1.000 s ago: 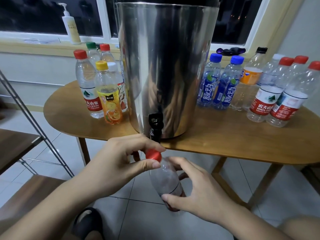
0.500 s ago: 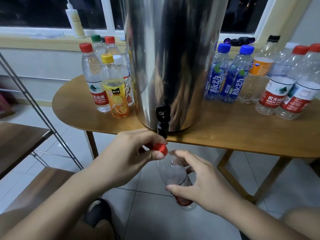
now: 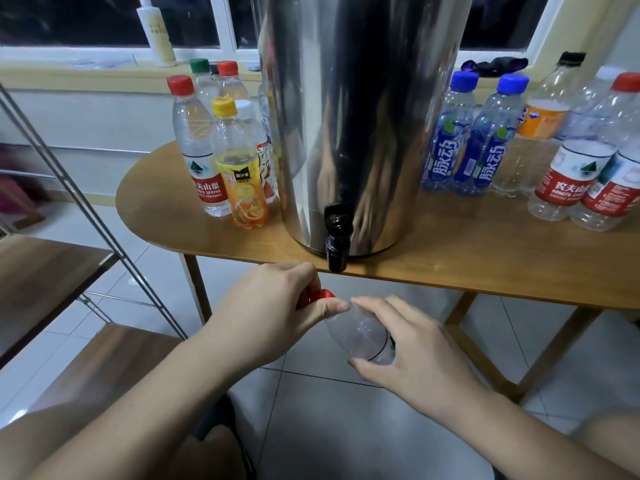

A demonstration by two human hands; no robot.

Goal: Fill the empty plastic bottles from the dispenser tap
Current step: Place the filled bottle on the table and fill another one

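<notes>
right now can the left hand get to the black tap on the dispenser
Probably yes. The tap sits just above the left hand, with nothing between them. But that hand is pinching the red cap of the bottle, so it would have to let go first.

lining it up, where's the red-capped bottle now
Head view, centre: the bottle is just under the black tap, below the table edge, left hand gripping its red cap, right hand holding its body.
</notes>
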